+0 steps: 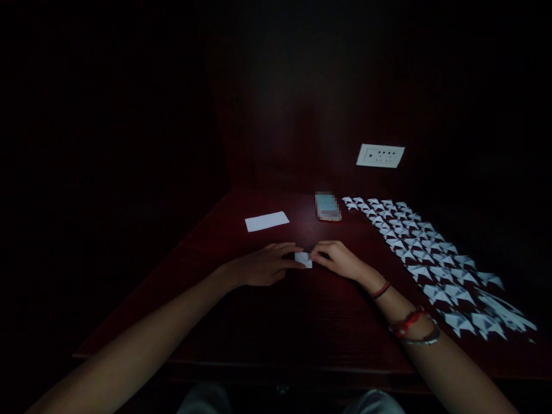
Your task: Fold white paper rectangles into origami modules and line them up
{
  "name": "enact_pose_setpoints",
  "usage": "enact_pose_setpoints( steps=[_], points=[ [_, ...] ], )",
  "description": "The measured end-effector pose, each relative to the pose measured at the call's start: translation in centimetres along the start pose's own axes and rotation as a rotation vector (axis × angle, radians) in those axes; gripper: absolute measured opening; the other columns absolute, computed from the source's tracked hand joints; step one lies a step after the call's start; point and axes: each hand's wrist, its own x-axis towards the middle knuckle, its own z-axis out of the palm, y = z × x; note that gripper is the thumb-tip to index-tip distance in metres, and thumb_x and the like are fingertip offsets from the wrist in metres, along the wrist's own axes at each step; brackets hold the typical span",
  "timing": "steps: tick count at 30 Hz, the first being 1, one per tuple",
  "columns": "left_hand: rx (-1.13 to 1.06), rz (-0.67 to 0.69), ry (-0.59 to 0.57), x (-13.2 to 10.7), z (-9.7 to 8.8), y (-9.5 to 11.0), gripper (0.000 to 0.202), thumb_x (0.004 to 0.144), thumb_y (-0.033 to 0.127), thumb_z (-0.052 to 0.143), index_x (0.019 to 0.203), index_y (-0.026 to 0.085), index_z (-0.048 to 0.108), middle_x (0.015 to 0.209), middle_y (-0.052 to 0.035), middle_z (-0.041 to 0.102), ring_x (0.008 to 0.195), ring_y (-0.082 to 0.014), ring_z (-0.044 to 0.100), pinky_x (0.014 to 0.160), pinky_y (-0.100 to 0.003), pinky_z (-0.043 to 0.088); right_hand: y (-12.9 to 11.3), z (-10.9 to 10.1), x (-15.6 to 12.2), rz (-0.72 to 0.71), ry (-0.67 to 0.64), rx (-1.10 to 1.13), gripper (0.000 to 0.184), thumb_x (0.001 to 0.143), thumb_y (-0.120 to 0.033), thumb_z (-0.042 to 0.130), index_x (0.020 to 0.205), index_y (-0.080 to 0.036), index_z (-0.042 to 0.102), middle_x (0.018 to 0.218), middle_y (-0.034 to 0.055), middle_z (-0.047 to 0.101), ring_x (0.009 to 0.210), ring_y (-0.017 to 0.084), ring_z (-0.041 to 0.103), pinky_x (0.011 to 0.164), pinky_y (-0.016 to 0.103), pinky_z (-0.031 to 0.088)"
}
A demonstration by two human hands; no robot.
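Observation:
A small folded square of white paper (303, 260) lies on the dark red table in front of me, with crease lines on it. From the left, my left hand (269, 264) reaches over it, fingers stretched out and apart. Its index finger touches the paper's upper edge and its thumb the lower part. At the right edge of the paper, my right hand (338, 257) is closed, with thumb and index finger pinched on the upper right corner. Its other fingers are curled in. Red and dark bracelets circle the right wrist and forearm.
A white paper strip (267, 221) lies beyond my left hand. A phone (328, 206), blurred by pixelation, lies near the wall. Rows of folded paper figures (414, 241) cover the table's right side, beside several narrow strips (506, 310). A socket plate (380, 156) is on the wall.

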Motion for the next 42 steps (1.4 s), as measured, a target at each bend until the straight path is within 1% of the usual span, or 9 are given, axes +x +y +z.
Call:
enact_pose_setpoints(
  steps=[8, 12, 15, 18, 25, 29, 33, 38, 42],
  points=[
    [0.045, 0.008, -0.004, 0.2, 0.4, 0.1, 0.046, 0.081, 0.015, 0.035, 0.125, 0.026, 0.025, 0.129, 0.0002, 0.031, 0.119, -0.017, 0.023, 0.097, -0.035, 0.017, 0.4, 0.7, 0.3, 0.125, 0.093, 0.014, 0.014, 0.077, -0.017, 0.043, 0.072, -0.014, 0.055, 0.07, 0.0022, 0.056, 0.065, 0.01, 0.05, 0.062, 0.021, 0.038],
    [0.091, -0.001, 0.018, 0.2, 0.8, 0.2, 0.042, 0.082, 0.017, 0.035, 0.123, 0.025, 0.03, 0.13, -0.0012, 0.029, 0.121, -0.0192, 0.02, 0.097, -0.038, 0.017, 0.5, 1.0, 0.5, 0.166, 0.099, 0.011, 0.014, 0.077, -0.017, 0.043, 0.07, -0.014, 0.055, 0.07, 0.0024, 0.056, 0.065, 0.01, 0.051, 0.063, 0.022, 0.038],
    [0.108, 0.016, 0.049, 0.3, 1.0, 0.0, 0.04, 0.082, 0.018, 0.036, 0.121, 0.025, 0.034, 0.13, -0.001, 0.028, 0.121, -0.0204, 0.018, 0.096, -0.037, 0.017, 0.6, 1.2, 0.8, 0.175, 0.11, -0.002, 0.013, 0.077, -0.017, 0.043, 0.07, -0.014, 0.054, 0.07, 0.0028, 0.057, 0.066, 0.01, 0.051, 0.063, 0.022, 0.038],
    [0.095, 0.025, 0.055, 0.5, 1.1, -0.1, 0.04, 0.082, 0.017, 0.036, 0.121, 0.025, 0.035, 0.127, -0.001, 0.034, 0.119, -0.0187, 0.024, 0.096, -0.036, 0.017, 0.7, 1.3, 0.9, 0.182, 0.114, -0.02, 0.013, 0.077, -0.018, 0.044, 0.07, -0.014, 0.054, 0.07, 0.0029, 0.056, 0.066, 0.011, 0.051, 0.063, 0.022, 0.038],
    [0.059, -0.019, 0.081, 0.8, 1.4, -0.1, 0.044, 0.081, 0.016, 0.036, 0.123, 0.027, 0.029, 0.124, 0.0011, 0.038, 0.116, -0.0161, 0.029, 0.095, -0.034, 0.017, 1.0, 1.6, 1.0, 0.191, 0.1, -0.046, 0.013, 0.076, -0.018, 0.044, 0.069, -0.015, 0.054, 0.069, 0.0026, 0.056, 0.066, 0.011, 0.051, 0.063, 0.022, 0.037],
    [0.069, -0.012, 0.095, 1.1, 1.8, -0.2, 0.043, 0.079, 0.014, 0.037, 0.12, 0.026, 0.035, 0.12, 0.0013, 0.042, 0.113, -0.0161, 0.031, 0.094, -0.033, 0.019, 1.1, 1.7, 1.1, 0.209, 0.097, -0.051, 0.012, 0.075, -0.018, 0.045, 0.069, -0.015, 0.055, 0.069, 0.0027, 0.057, 0.065, 0.011, 0.051, 0.062, 0.022, 0.037],
    [0.072, 0.005, 0.106, 1.2, 2.0, -0.3, 0.043, 0.077, 0.013, 0.038, 0.118, 0.025, 0.038, 0.12, 0.0009, 0.043, 0.113, -0.0171, 0.031, 0.093, -0.034, 0.02, 1.1, 1.9, 1.1, 0.228, 0.107, -0.054, 0.012, 0.075, -0.019, 0.046, 0.069, -0.015, 0.055, 0.069, 0.0031, 0.058, 0.066, 0.011, 0.052, 0.063, 0.021, 0.037],
    [0.068, -0.026, 0.115, 1.3, 2.0, -0.2, 0.047, 0.077, 0.012, 0.038, 0.122, 0.024, 0.032, 0.12, -0.0019, 0.042, 0.109, -0.0169, 0.036, 0.092, -0.034, 0.023, 1.1, 1.9, 1.1, 0.24, 0.107, -0.051, 0.011, 0.074, -0.019, 0.047, 0.068, -0.015, 0.056, 0.069, 0.0029, 0.058, 0.065, 0.011, 0.053, 0.062, 0.021, 0.038],
    [0.055, -0.024, 0.115, 1.4, 2.2, -0.2, 0.044, 0.077, 0.012, 0.038, 0.12, 0.025, 0.035, 0.121, -0.0014, 0.04, 0.108, -0.0165, 0.037, 0.092, -0.033, 0.024, 1.2, 1.9, 1.1, 0.247, 0.11, -0.05, 0.01, 0.074, -0.018, 0.047, 0.069, -0.016, 0.056, 0.069, 0.0028, 0.058, 0.065, 0.011, 0.053, 0.062, 0.021, 0.037]
  ],
)
